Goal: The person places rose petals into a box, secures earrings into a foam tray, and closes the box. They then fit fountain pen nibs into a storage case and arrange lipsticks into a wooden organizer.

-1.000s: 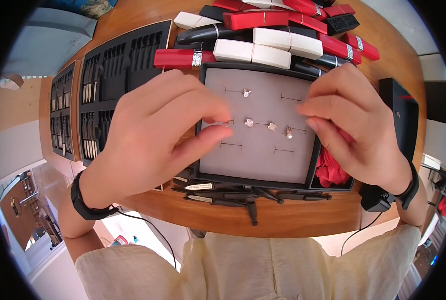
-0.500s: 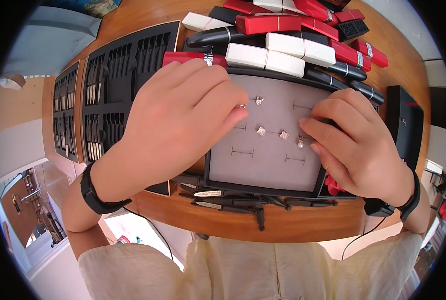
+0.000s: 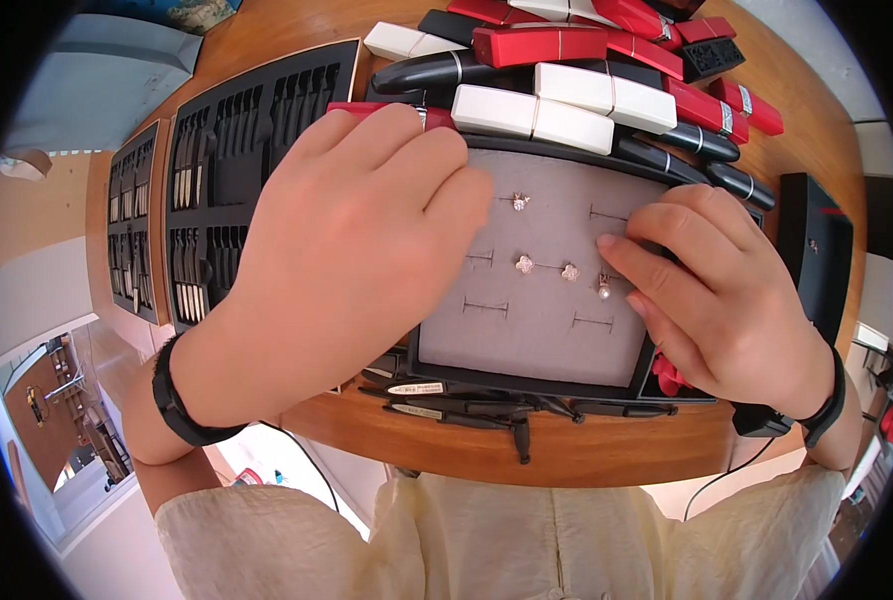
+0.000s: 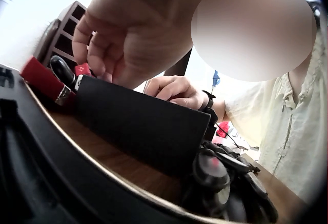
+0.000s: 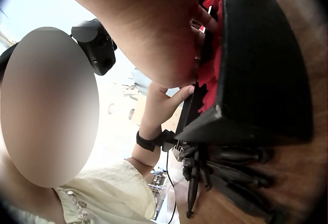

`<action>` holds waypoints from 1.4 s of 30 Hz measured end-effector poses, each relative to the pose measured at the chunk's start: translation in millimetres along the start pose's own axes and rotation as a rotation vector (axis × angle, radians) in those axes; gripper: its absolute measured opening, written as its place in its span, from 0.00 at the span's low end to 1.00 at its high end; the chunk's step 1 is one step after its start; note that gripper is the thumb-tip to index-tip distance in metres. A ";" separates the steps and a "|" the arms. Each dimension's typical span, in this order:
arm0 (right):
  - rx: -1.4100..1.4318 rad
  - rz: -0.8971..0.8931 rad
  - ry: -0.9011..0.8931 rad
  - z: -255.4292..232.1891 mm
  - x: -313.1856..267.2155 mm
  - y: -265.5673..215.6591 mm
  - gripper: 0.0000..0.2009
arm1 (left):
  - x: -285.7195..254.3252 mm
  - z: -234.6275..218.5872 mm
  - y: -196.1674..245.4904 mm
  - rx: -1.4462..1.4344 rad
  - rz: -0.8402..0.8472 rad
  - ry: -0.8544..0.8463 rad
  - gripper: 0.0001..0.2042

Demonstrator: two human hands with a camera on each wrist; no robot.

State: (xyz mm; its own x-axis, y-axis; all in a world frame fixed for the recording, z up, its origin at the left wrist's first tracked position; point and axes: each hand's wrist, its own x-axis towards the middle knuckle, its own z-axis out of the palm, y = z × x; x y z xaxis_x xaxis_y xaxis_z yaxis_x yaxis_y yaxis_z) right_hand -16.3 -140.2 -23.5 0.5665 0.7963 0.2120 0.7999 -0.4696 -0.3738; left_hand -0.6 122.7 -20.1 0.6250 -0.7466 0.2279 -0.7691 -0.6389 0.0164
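Note:
Over the upper left of the grey pad (image 3: 536, 340) in a black box, my left hand (image 3: 356, 230) has its thumb and fingers bent down; its fingertips, and the small earring seen in them just before, are hidden. In the left wrist view the left hand (image 4: 138, 34) reaches behind the box wall (image 4: 143, 121). My right hand (image 3: 716, 290) rests loosely bent at the pad's right side, beside a pearl earring (image 3: 604, 290). Two flower-shaped earrings (image 3: 523, 264) sit mid-pad, and a sparkling one (image 3: 519, 202) above them. Several slits show in the pad.
Red, white and black tubes lie piled behind the box, among them a white tube (image 3: 533, 118). Black slotted trays (image 3: 236, 170) stand at left, a small black box (image 3: 826, 230) at right. Dark pens (image 3: 456, 408) lie along the front; red petals (image 3: 669, 375) fill a side compartment.
The left hand has moved up and turned over, hiding the earring its fingertips pinched half a second ago. The right hand has stayed at the pad's right side. The box shifted slightly right in view.

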 end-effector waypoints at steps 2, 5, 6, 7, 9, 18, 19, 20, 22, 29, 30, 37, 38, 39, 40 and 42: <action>-0.036 -0.015 -0.009 -0.4 -0.3 -0.8 0.22 | -1.1 -3.1 -0.9 -0.002 0.000 -0.012 0.10; -0.043 -0.020 -0.016 -0.6 -1.1 -1.6 0.23 | -3.6 -2.7 -3.2 -0.037 -0.007 -0.002 0.09; -0.046 -0.019 -0.014 -0.6 -1.7 -1.8 0.23 | -3.9 -1.6 -3.2 -0.070 -0.015 0.021 0.08; -0.042 -0.019 -0.020 -0.8 -2.8 -2.1 0.24 | -3.0 -1.5 -1.9 -0.068 -0.010 0.025 0.08; -0.046 -0.015 -0.024 -1.3 -4.1 -2.3 0.24 | -0.5 -1.6 1.1 -0.104 -0.056 0.030 0.07; 0.081 -0.046 0.042 -11.8 -20.1 2.7 0.19 | 10.2 -4.5 8.5 -0.051 -0.070 -0.013 0.07; 0.062 -0.074 0.114 -16.3 -22.7 5.9 0.16 | 11.9 -6.1 9.0 -0.081 -0.085 -0.024 0.07; 0.040 -0.052 0.105 -23.9 -26.3 8.3 0.16 | 14.2 -8.4 10.9 -0.098 -0.065 -0.005 0.07; 0.046 -0.046 0.323 -44.6 -35.7 12.7 0.14 | 20.0 -15.4 16.7 -0.180 -0.204 -0.064 0.08; -0.384 0.463 0.202 -98.4 -112.1 68.0 0.09 | 66.0 -27.6 48.7 -0.225 -0.100 0.018 0.09; -0.389 0.472 0.198 -98.6 -121.7 71.3 0.09 | 76.1 -26.1 55.2 -0.210 0.018 0.053 0.09; -0.115 0.658 0.091 -73.7 -158.8 89.2 0.05 | 165.0 11.1 104.3 -0.365 0.326 0.000 0.02; -0.135 0.645 0.104 -70.4 -159.6 88.9 0.05 | 178.3 21.0 109.8 -0.326 0.337 -0.068 0.02; -0.130 0.644 0.105 -64.4 -158.6 90.4 0.05 | 188.6 30.0 112.5 -0.291 0.349 -0.140 0.03; -0.144 0.612 0.118 -61.6 -160.9 95.4 0.04 | 202.9 35.5 119.9 -0.270 0.369 -0.127 0.02; -0.156 0.574 0.138 -59.9 -161.1 97.6 0.03 | 225.3 37.7 135.6 -0.216 0.380 -0.141 0.02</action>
State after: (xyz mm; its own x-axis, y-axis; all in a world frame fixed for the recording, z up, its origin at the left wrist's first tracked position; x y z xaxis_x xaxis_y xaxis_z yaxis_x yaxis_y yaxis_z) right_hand -17.7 -337.2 -40.1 0.9279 0.3476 0.1347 0.3728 -0.8679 -0.3282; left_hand 40.9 -139.1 -3.2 0.2933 -0.9481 0.1227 -0.9483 -0.2723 0.1629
